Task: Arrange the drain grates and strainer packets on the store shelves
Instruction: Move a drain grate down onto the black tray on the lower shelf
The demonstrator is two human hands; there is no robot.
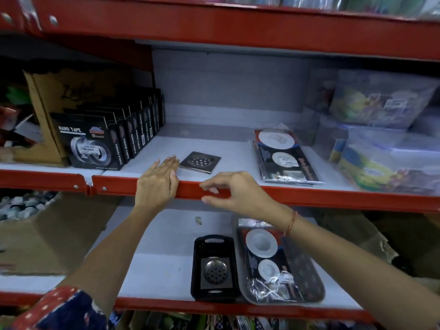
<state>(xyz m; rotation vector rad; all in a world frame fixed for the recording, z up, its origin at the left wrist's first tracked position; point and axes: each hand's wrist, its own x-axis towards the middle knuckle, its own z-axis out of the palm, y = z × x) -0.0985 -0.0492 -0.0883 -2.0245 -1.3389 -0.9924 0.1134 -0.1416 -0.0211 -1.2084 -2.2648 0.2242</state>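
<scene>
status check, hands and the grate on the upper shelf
Left hand open, flat beside square grate. Right hand empty at shelf edge. Nothing blocking.

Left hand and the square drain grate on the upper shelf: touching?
Cannot tell. In the head view the left hand lies flat on the shelf, its fingertips right at the square drain grate's near corner; neither contact nor gap shows plainly.

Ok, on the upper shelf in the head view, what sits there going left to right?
Cardboard box → nano tape boxes → square drain grate → strainer packets → clear plastic containers.
</scene>
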